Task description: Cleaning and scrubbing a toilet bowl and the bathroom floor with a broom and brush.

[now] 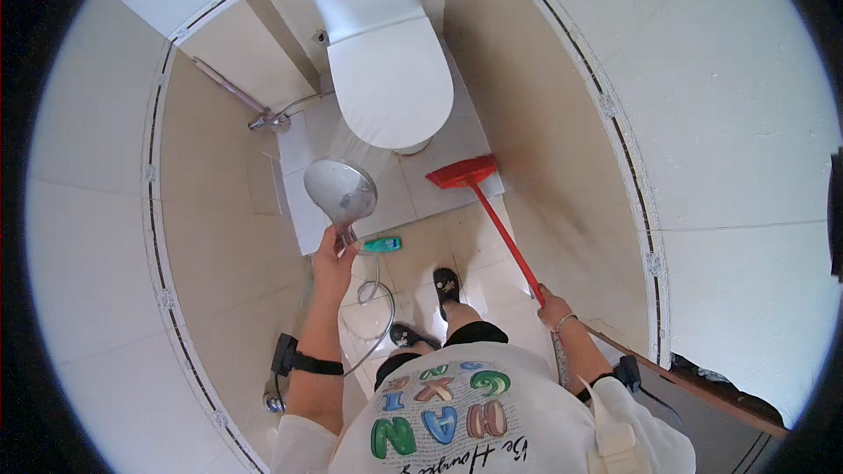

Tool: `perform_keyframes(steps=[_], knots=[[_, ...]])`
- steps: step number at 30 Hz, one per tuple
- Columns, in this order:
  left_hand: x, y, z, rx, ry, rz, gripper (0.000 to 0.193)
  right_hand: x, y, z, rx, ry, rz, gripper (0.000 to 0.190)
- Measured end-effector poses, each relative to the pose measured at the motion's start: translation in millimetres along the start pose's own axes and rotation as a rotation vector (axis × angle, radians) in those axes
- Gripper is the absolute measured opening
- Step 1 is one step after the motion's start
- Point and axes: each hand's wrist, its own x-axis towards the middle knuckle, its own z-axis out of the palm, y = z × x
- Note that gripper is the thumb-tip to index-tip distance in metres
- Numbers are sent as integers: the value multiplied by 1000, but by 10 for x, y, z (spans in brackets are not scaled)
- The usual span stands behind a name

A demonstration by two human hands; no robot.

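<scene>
My left hand (pixel 334 262) grips the neck of a silver handheld shower head (pixel 332 185). Water sprays from it towards the front of a white toilet (pixel 390 82), whose lid is down. A metal shower hose (pixel 393 308) trails from the handle and loops over the floor. In my right hand (pixel 554 311) is the handle of a red broom (pixel 504 230). Its red bristled head (pixel 462 172) meets the raised tiled step at the right of the toilet base, close to the wall.
A green plastic bottle (pixel 382 245) lies on the floor below the step edge. A metal valve with a pipe (pixel 267 120) juts from the left wall. Tiled walls close in on both sides. A brown door-frame edge (pixel 698 388) stands at lower right.
</scene>
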Motion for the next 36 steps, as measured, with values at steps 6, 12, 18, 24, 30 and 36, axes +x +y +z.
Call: perform_keyframes(steps=[6,12,18,24,30,36], knots=[[-39,-10,-6,59,1,5,34,-182,87,-247,-216,31,58,59],[1,-122,-120,46,93,75,41,-689,-257,-719,-354,21,88,53],[-258,-587,-624,-166,101,193,43,-577,-796,-976,-627,31,39,27],[-388,-597,-805,-28,-6,54,44,-140,-875,-1427,-900,129,170,21],[-537,-831,-1007,-184,43,67,44,-85,-867,-1612,-1209,312,290,22],[-537,-499,-1115,-8,-15,-25,39,59,-277,-1461,-1254,347,342,25]])
